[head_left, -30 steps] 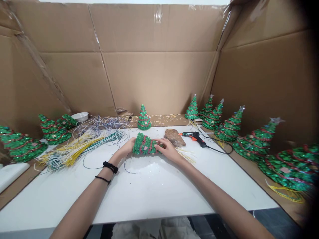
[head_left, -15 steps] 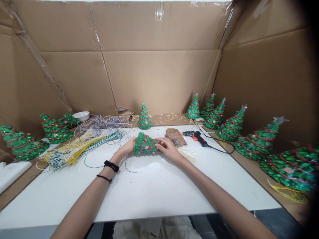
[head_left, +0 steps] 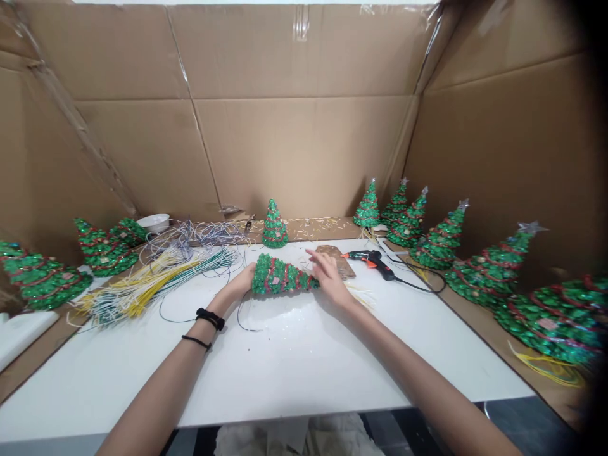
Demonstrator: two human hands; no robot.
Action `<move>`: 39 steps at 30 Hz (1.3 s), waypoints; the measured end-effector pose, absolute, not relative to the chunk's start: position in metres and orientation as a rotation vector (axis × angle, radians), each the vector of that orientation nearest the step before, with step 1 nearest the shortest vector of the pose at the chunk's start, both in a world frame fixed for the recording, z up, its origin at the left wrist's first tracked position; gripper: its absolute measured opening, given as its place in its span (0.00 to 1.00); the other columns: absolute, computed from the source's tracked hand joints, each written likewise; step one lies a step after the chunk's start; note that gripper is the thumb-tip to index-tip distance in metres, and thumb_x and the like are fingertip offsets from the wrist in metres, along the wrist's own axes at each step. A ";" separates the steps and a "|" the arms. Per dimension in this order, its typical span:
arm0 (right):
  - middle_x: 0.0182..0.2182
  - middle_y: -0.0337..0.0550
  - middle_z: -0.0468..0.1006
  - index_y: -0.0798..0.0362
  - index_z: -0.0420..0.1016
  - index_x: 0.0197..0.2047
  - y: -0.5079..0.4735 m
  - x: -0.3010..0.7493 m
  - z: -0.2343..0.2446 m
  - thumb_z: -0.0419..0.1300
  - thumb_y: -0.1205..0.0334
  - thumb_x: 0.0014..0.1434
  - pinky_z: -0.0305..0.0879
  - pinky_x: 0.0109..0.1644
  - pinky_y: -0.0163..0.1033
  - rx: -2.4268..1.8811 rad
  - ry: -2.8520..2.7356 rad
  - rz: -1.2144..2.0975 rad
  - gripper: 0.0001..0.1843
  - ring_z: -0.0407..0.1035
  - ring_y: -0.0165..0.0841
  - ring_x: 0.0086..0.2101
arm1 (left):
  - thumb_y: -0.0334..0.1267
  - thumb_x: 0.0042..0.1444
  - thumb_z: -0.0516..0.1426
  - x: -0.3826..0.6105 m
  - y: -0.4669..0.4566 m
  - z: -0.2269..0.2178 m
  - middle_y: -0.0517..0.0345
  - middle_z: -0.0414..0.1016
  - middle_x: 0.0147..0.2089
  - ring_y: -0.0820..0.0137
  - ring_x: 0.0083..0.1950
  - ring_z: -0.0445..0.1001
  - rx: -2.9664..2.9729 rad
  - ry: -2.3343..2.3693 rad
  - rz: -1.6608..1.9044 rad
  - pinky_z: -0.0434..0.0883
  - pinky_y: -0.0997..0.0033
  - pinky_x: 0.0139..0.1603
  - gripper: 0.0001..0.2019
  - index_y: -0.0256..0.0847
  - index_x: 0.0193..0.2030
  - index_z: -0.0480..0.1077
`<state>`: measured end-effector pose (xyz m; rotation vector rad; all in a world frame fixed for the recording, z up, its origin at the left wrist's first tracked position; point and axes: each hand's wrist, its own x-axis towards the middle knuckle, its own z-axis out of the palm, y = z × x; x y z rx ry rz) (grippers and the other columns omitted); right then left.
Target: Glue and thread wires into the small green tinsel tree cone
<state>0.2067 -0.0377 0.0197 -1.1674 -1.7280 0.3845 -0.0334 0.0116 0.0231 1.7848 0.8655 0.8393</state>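
Head view: on the white counter (head_left: 285,367), near its far edge, a red-banded green sequinned cone tree (head_left: 280,277) lies on its side. The left hand (head_left: 237,283) clamps its wide end; the right hand (head_left: 332,282) has spread fingers (head_left: 316,258) just beside its tip.

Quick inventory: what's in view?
Sequined trees: about ten, green and red, along the edges.
Held sequined tree: one, green and red, between the hands.
Glue gun: one, orange and black, right of the hands.
Rough slab: one, brown, behind the right hand.
Loose wires: two heaps, yellow, green, grey, left of the hands.
Bowl: one, white, back left.
Table: one, white, under everything.
Cardboard walls: three, brown, back and sides.
Left hand: one, at the tree's wide end.
Right hand: one, open, at its tip.
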 end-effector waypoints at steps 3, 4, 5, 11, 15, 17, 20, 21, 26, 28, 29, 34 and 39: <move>0.38 0.44 0.72 0.46 0.57 0.63 -0.036 0.215 0.026 0.44 0.56 0.64 0.63 0.48 0.45 -1.060 -1.628 0.424 0.25 0.66 0.36 0.39 | 0.43 0.42 0.63 -0.031 0.010 0.022 0.51 0.79 0.37 0.61 0.43 0.73 1.762 0.916 0.877 0.71 0.64 0.46 0.16 0.35 0.38 0.75; 0.38 0.43 0.72 0.45 0.54 0.65 -0.036 0.216 0.028 0.45 0.56 0.64 0.65 0.43 0.42 -1.025 -1.595 0.469 0.26 0.67 0.33 0.35 | 0.42 0.41 0.64 -0.031 0.009 0.021 0.51 0.79 0.38 0.60 0.44 0.73 1.758 0.934 0.888 0.70 0.63 0.47 0.17 0.35 0.39 0.75; 0.37 0.42 0.72 0.44 0.52 0.65 -0.037 0.217 0.031 0.47 0.56 0.63 0.66 0.37 0.40 -0.999 -1.559 0.517 0.27 0.66 0.31 0.30 | 0.42 0.40 0.64 -0.030 0.009 0.021 0.50 0.79 0.39 0.60 0.44 0.73 1.755 0.946 0.895 0.70 0.62 0.49 0.18 0.35 0.39 0.75; 0.36 0.42 0.74 0.49 0.68 0.43 -0.048 0.215 0.047 0.53 0.49 0.57 0.55 0.17 0.30 -0.899 -1.188 0.831 0.15 0.63 0.27 0.23 | 0.43 0.41 0.63 -0.029 0.007 0.025 0.50 0.79 0.38 0.58 0.46 0.72 1.789 0.933 0.906 0.69 0.60 0.50 0.17 0.35 0.37 0.74; 0.43 0.49 0.76 0.50 0.64 0.37 -0.051 0.212 0.053 0.50 0.48 0.55 0.65 0.26 0.35 -0.799 -1.032 1.117 0.14 0.71 0.35 0.34 | 0.42 0.40 0.63 -0.029 0.006 0.025 0.50 0.79 0.37 0.58 0.46 0.72 1.775 0.961 0.942 0.69 0.62 0.49 0.16 0.35 0.36 0.74; 0.45 0.49 0.76 0.50 0.63 0.37 -0.052 0.208 0.053 0.53 0.49 0.53 0.68 0.35 0.40 -0.802 -1.087 1.120 0.13 0.71 0.36 0.36 | 0.43 0.40 0.64 -0.028 0.006 0.026 0.50 0.79 0.36 0.59 0.45 0.72 1.742 0.958 0.946 0.69 0.62 0.48 0.17 0.35 0.37 0.74; 0.35 0.45 0.77 0.50 0.64 0.31 -0.056 0.201 0.048 0.56 0.48 0.54 0.65 0.43 0.41 -0.895 -1.261 0.994 0.14 0.70 0.35 0.36 | 0.42 0.40 0.64 -0.025 0.004 0.028 0.51 0.79 0.36 0.59 0.44 0.73 1.734 0.916 0.927 0.70 0.62 0.47 0.17 0.35 0.37 0.74; 0.30 0.43 0.76 0.51 0.64 0.27 -0.058 0.198 0.046 0.55 0.47 0.55 0.64 0.43 0.40 -0.936 -1.322 0.950 0.16 0.69 0.34 0.34 | 0.42 0.40 0.64 -0.024 0.003 0.029 0.51 0.79 0.36 0.59 0.44 0.73 1.746 0.906 0.926 0.69 0.62 0.47 0.17 0.35 0.37 0.74; 0.12 0.36 0.62 0.49 0.56 0.15 -0.064 0.191 0.041 0.46 0.40 0.59 0.62 0.36 0.39 -1.007 -1.396 0.963 0.28 0.62 0.31 0.22 | 0.41 0.41 0.63 -0.022 0.001 0.031 0.52 0.79 0.35 0.59 0.44 0.73 1.803 0.903 0.932 0.69 0.64 0.47 0.15 0.35 0.36 0.74; 0.11 0.36 0.61 0.49 0.55 0.15 -0.064 0.191 0.041 0.45 0.40 0.59 0.61 0.34 0.38 -0.986 -1.368 0.995 0.28 0.61 0.31 0.20 | 0.40 0.41 0.63 -0.022 0.002 0.030 0.52 0.79 0.36 0.59 0.45 0.72 1.792 0.922 0.931 0.69 0.64 0.47 0.16 0.35 0.37 0.74; 0.11 0.36 0.61 0.49 0.56 0.15 -0.064 0.190 0.041 0.45 0.41 0.59 0.60 0.33 0.38 -0.977 -1.358 1.000 0.28 0.61 0.31 0.20 | 0.40 0.41 0.64 -0.022 0.003 0.029 0.51 0.79 0.37 0.59 0.46 0.72 1.782 0.936 0.932 0.69 0.64 0.48 0.16 0.35 0.38 0.74; 0.12 0.37 0.63 0.49 0.57 0.15 -0.064 0.188 0.040 0.46 0.39 0.59 0.58 0.31 0.38 -1.002 -1.391 0.971 0.29 0.61 0.31 0.21 | 0.41 0.44 0.62 -0.024 0.006 0.023 0.51 0.79 0.39 0.59 0.48 0.71 1.768 0.953 0.960 0.69 0.65 0.48 0.16 0.35 0.39 0.74; 0.13 0.38 0.65 0.50 0.58 0.14 -0.066 0.185 0.038 0.46 0.38 0.58 0.58 0.32 0.38 -1.040 -1.428 0.927 0.30 0.62 0.31 0.21 | 0.43 0.45 0.62 -0.022 0.006 0.023 0.53 0.78 0.37 0.63 0.42 0.72 1.717 0.910 0.894 0.70 0.68 0.41 0.17 0.34 0.40 0.73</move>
